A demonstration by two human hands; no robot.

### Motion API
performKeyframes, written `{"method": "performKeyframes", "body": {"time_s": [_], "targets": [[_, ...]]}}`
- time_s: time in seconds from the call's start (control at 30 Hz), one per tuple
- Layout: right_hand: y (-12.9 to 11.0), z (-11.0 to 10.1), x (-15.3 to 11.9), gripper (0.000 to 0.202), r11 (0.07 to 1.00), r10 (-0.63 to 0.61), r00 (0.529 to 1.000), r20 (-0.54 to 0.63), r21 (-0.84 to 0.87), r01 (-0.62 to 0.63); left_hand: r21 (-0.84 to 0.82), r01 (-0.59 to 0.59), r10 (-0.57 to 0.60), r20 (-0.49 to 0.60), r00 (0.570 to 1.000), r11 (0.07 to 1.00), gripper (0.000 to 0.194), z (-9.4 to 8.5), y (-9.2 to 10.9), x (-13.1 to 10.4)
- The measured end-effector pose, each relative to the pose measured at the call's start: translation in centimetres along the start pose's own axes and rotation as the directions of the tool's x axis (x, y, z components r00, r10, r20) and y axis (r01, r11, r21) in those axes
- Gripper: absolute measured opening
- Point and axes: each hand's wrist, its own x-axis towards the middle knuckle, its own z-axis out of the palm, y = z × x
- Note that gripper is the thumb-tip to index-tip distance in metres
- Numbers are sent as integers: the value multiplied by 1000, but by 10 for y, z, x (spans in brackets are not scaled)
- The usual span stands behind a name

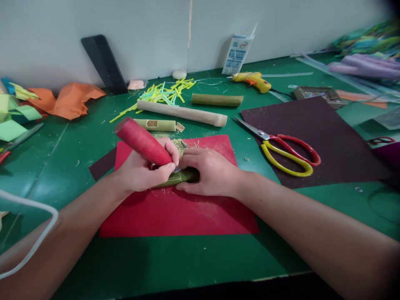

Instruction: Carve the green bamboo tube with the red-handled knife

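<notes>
My left hand is closed round the lower end of a thick red handle, which leans up to the left. A small piece of blade shows between my two hands, its tip against a green bamboo piece. My right hand grips the right end of this bamboo, fingers behind it and thumb in front. The bamboo lies on a red sheet, and pale shavings are heaped just behind my hands.
Behind the sheet lie a notched bamboo tube, a pale wooden stick and another bamboo tube. Scissors rest on a dark sheet at right. A yellow glue gun and a leaning phone are farther back.
</notes>
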Motion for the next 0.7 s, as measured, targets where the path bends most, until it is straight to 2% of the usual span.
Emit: {"method": "performKeyframes", "body": {"time_s": [0.13, 0.2, 0.27, 0.4, 0.5, 0.6, 0.7], "targets": [[0, -4, -1, 27, 1000, 9, 1000, 3, -21, -9, -26, 41, -38, 94, 995, 999, 4, -5, 0, 0], [0, -6, -2, 28, 1000, 16, 1000, 4, -21, -16, -69, 74, -66, 112, 992, 995, 12, -6, -2, -1], [0, -10, -2, 30, 999, 10, 1000, -2, -31, -11, -88, 95, -88, 90, 992, 992, 18, -7, -3, -2], [0, -17, -5, 24, 999, 0, 1000, 0, -50, 0, -78, 148, -151, -29, 988, 986, 3, -8, 1, -2], [1, -20, -6, 22, 998, 9, 1000, 26, -60, -8, -111, 200, -207, -57, 977, 974, 13, -11, 3, 0], [2, -21, -6, 22, 998, 17, 999, 35, -60, -15, -76, 167, -170, -43, 984, 983, 16, -14, 0, 1], [3, -20, -6, 21, 998, 28, 999, 27, -54, -27, -150, 154, -171, -108, 979, 977, 14, -12, -5, 2]]}}
